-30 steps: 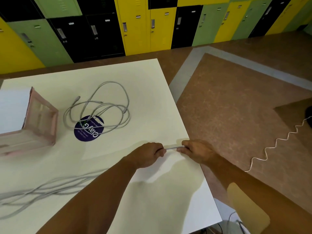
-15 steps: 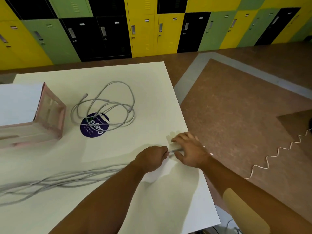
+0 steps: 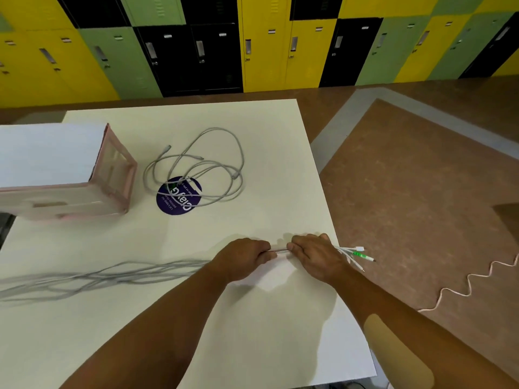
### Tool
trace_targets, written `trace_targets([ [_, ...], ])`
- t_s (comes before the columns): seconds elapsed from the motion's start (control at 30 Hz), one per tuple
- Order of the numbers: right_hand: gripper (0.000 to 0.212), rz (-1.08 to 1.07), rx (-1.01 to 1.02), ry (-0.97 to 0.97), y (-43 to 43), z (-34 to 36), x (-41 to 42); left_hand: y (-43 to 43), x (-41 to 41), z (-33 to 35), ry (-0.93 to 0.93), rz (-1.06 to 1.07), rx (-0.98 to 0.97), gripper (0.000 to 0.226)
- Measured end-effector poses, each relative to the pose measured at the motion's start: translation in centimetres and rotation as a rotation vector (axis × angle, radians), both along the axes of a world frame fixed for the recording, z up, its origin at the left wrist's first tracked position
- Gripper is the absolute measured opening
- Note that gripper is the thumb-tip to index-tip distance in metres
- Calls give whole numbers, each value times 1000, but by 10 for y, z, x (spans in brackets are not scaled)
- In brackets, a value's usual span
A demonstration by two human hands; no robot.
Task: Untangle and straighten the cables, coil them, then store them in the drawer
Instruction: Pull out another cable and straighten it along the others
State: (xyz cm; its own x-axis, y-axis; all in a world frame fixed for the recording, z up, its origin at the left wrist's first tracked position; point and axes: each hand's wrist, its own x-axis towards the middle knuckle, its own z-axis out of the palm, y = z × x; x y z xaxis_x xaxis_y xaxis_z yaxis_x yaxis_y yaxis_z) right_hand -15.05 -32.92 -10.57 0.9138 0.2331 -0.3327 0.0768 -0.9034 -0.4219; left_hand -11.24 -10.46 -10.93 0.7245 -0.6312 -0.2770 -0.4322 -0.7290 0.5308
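A bundle of grey cables stretches flat across the white table from the left edge to its right edge. My left hand grips the bundle near the right end. Close beside it, my right hand grips the same bundle, and the plug ends, one green and white, stick out past the table edge. A second grey cable lies in loose tangled loops at the table's middle, partly over a round purple sticker. A pink drawer unit stands at the left.
Yellow, green and black lockers line the far wall. Brown floor lies to the right of the table, with a wavy white cord on it. The table's right edge runs just under my right hand.
My right hand has closed its fingers round the bundle, and the plug ends now show past it over the table edge. The view has tilted up slightly.
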Motion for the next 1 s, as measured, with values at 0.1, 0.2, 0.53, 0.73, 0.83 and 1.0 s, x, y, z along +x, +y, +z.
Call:
trace_targets([
  [0.1,23,1,7,-27,-1,-2,-1,19,-5,1,-51,-19,1,29],
  [0.2,24,9,20,-47,-5,-2,-1,39,-9,3,-80,1,20,32],
  [0.53,46,-8,-138,-128,-3,7,-1,129,-6,10,-64,77,162,29],
  [0.73,32,-148,-284,-243,12,2,-8,130,-3,6,-102,54,180,30],
  [0.83,39,-272,-264,-316,34,12,-13,132,-3,4,-129,48,168,31],
  [1.0,51,-116,-74,-337,117,20,-10,131,-2,-1,-184,26,154,32],
])
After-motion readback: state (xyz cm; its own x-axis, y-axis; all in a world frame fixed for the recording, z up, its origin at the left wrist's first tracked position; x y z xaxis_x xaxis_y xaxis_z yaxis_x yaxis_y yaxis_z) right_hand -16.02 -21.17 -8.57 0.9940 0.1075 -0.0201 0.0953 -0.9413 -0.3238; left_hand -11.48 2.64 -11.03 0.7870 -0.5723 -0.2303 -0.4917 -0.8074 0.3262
